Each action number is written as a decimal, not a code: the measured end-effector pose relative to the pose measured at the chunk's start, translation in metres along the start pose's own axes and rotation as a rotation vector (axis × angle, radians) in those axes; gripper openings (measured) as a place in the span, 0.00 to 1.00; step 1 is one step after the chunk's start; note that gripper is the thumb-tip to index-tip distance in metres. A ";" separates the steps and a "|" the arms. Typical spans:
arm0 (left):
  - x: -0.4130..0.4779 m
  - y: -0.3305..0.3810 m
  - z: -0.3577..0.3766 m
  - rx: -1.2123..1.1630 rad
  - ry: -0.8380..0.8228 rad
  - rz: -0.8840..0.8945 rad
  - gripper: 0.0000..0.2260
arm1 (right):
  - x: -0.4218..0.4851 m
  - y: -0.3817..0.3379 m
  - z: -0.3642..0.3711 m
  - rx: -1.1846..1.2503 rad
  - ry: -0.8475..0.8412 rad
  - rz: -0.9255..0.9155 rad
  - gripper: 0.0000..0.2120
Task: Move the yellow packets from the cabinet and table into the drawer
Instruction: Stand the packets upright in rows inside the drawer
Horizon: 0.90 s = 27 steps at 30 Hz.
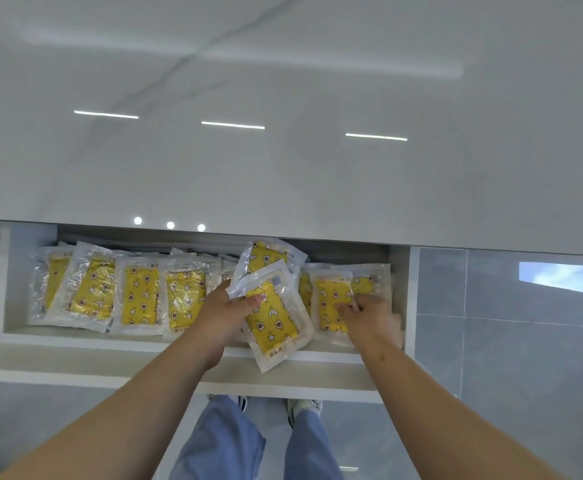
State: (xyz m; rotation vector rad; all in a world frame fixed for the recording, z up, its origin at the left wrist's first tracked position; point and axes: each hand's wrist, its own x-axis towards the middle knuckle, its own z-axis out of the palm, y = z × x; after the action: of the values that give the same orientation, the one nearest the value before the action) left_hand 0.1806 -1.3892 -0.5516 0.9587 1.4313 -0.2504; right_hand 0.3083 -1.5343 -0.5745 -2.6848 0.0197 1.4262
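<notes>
An open white drawer [75,337] below the glossy table top holds several yellow packets in clear wrap, lined up in a row [137,296]. My left hand [226,311] grips two yellow packets [276,317] above the drawer's middle, thumb on top; the upper one [265,258] fans out behind the lower. My right hand [369,315] reaches into the drawer's right end, its fingers curled on a yellow packet [329,299] lying there; whether it pinches the packet is unclear.
The grey-white table top [283,150] fills the upper view, overhanging the drawer's back. The drawer's front panel [110,372] juts toward me. Grey tiled floor [525,358] lies on both sides, and my legs and shoes [303,407] stand below the drawer.
</notes>
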 end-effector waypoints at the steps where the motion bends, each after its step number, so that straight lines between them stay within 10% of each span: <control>1: 0.000 -0.001 0.000 0.021 0.016 0.035 0.08 | -0.002 -0.002 -0.001 -0.034 0.042 0.045 0.16; 5: 0.000 -0.003 0.002 0.061 0.024 0.077 0.09 | -0.018 -0.018 0.000 -0.063 0.238 -0.153 0.32; 11: -0.004 0.002 0.002 0.048 -0.096 0.079 0.15 | -0.029 -0.039 0.009 0.549 -0.453 -0.245 0.20; 20: 0.004 0.001 -0.021 0.023 -0.080 0.027 0.07 | -0.028 -0.038 0.013 0.424 -0.296 -0.271 0.09; 27: 0.018 -0.011 -0.033 0.584 0.215 0.171 0.07 | -0.020 -0.035 0.020 0.225 -0.119 -0.242 0.10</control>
State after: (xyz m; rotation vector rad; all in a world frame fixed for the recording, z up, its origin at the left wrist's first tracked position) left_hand 0.1526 -1.3663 -0.5670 1.6164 1.4887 -0.4641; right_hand 0.2824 -1.4982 -0.5665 -2.3300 -0.1404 1.4124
